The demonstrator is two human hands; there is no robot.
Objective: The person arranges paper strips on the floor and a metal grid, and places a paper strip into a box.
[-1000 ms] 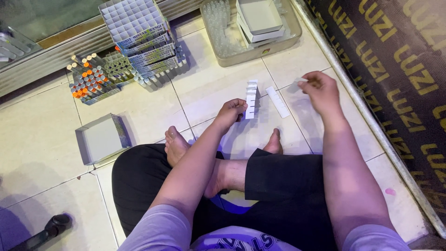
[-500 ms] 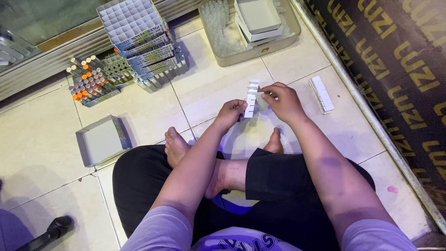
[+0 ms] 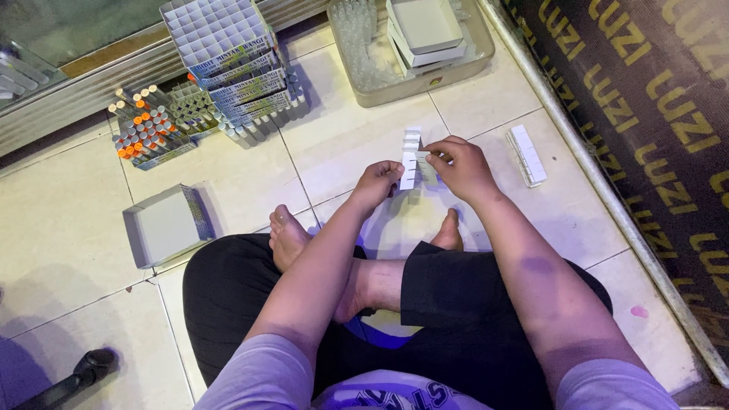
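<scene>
Left hand [image 3: 377, 184] and right hand [image 3: 460, 167] pinch a white slotted cardboard divider strip [image 3: 411, 158], seemingly light, thin and easily creased, best grasped by its edges.

Single head view, looking steeply down (close) over tiled floor [image 3: 68, 250]

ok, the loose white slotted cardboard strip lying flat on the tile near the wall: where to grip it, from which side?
Probably pinch the white slotted cardboard strip across its narrow width near the middle, coming from above. It lies flat on the tiled floor, long and thin, with both long edges exposed. The right hand is nearest, though both hands now hold a similar strip.
</scene>
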